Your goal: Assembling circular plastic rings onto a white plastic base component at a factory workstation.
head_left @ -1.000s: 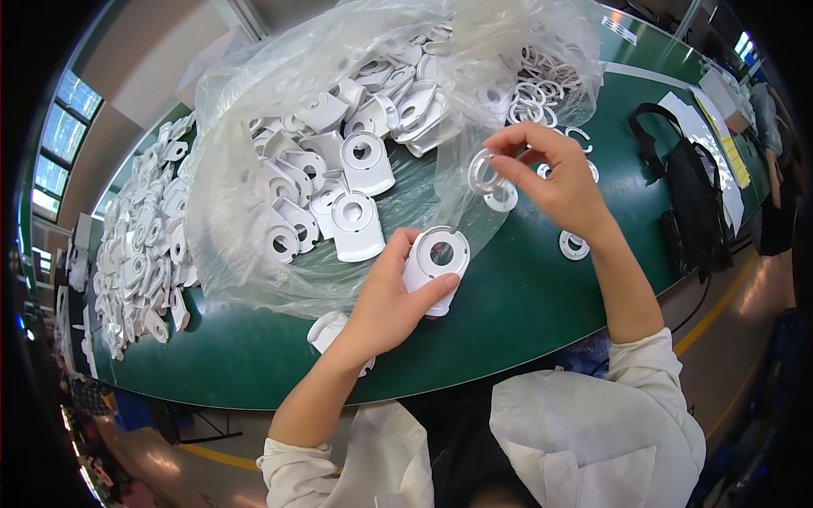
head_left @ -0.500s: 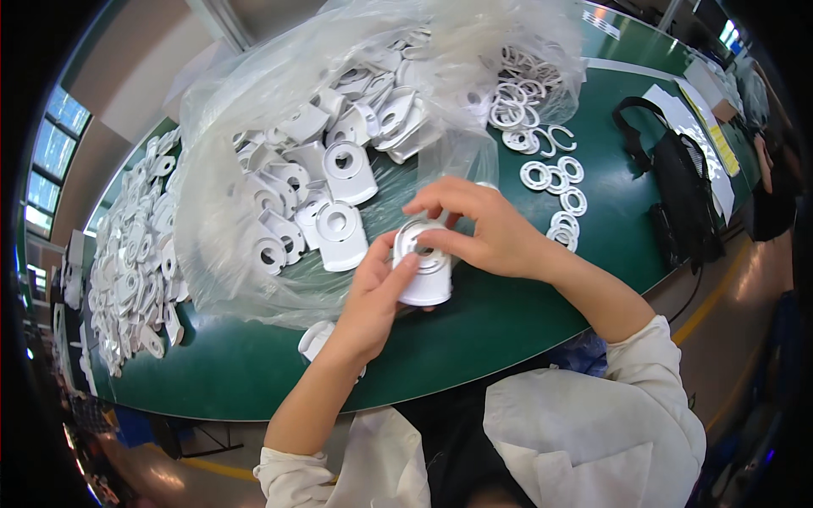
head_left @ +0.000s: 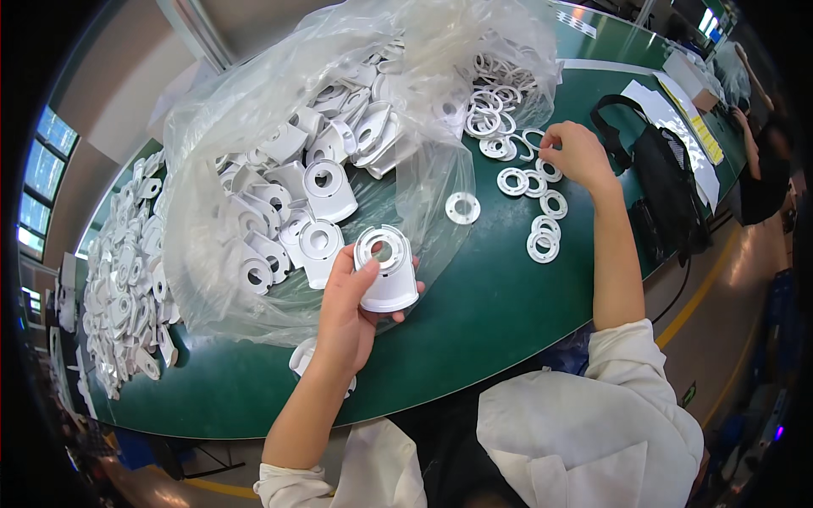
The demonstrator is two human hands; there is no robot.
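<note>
Upright in my left hand is a white plastic bracket with a round hole and a raised rim at its top; the thumb lies by the hole and the fingers wrap behind. My right hand reaches to the far right, its thumb and fingertips pinched at the edge of a thin white open ring. Just below those fingertips lie several flat white rings. One more flat ring rests alone between my hands, by the edge of the clear plastic bag.
White brackets fill the bag's mouth, and thin rings spill out at its right. A heap of white parts covers the table's left end. One part sits beside my left forearm. At right are a black bag and papers.
My right hand has left the bracket and moved right to the rings. My left hand still holds the bracket, now turned with its hole in plain view.
</note>
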